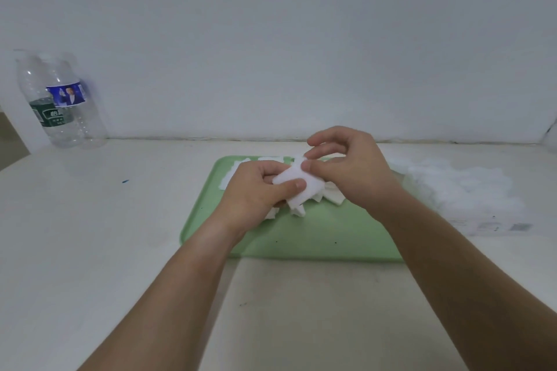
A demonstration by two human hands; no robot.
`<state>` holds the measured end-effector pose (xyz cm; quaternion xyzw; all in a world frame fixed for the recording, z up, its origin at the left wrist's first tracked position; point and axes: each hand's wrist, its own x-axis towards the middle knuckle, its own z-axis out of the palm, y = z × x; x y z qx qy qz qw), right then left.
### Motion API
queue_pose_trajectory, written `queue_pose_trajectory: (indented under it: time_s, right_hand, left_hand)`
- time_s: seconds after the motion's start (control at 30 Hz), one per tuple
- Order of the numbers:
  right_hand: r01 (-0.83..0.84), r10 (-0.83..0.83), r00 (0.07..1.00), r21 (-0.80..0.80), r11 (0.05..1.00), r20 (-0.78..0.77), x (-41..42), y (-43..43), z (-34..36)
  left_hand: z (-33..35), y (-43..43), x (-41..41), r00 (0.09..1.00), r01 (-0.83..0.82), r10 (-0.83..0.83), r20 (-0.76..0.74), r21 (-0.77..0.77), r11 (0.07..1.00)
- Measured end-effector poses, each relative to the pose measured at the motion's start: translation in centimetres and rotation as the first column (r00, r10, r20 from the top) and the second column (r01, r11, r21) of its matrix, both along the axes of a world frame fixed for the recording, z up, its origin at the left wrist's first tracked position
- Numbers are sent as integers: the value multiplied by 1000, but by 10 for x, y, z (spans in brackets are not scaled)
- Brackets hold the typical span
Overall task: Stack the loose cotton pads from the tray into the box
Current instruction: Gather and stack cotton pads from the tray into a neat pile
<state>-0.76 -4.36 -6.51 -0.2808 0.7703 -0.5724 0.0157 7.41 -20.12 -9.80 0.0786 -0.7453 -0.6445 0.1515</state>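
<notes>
Left hand [256,190] is curled round a small stack of pads [297,182] just above the tray [316,235], thumb on top. Right hand [349,166] pinches the stack's far edge. Square those edges now, I'd say, with a light grip (cotton squashes easily). Loose pads [236,170] lie on the tray beneath.

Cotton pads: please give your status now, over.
Left hand grips a small stack of cotton pads above the tray. Right hand pinches the stack's top edge. More pads lie loose on the tray. Box not identifiable.
</notes>
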Motion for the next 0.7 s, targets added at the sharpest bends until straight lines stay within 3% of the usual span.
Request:
queue_pose_trajectory:
  time_s: [0.13, 0.27, 0.43, 0.53, 0.6, 0.7]
  right_hand:
    - [147, -141, 988, 122, 982, -62, -8, -5, -10]
    - [87, -72, 996, 438, 895, -51, -3, -7, -31]
    - [150, -76, 986, 569, 809, -151, 4, -21, -49]
    - [172, -90, 980, 517, 838, -179, 2, -23, -54]
    - [164, -127, 985, 391, 906, -120, 2, -18, -55]
    - [97, -94, 975, -5, 995, 199, 0, -5, -53]
  left_hand:
    - [-1, -1, -1, 992, -120, 121, -44, 25, 992]
    - [-5, -6, -4, 959, -262, 271, -81, 103, 960]
    - [-5, -7, -3, 941, -311, 325, -99, 132, 941]
    - [-7, -6, -3, 936, -324, 337, -99, 129, 937]
    - [-8, -6, -4, 933, -335, 347, -96, 122, 934]
    - [-11, -5, -5, 934, -333, 346, -91, 131, 934]
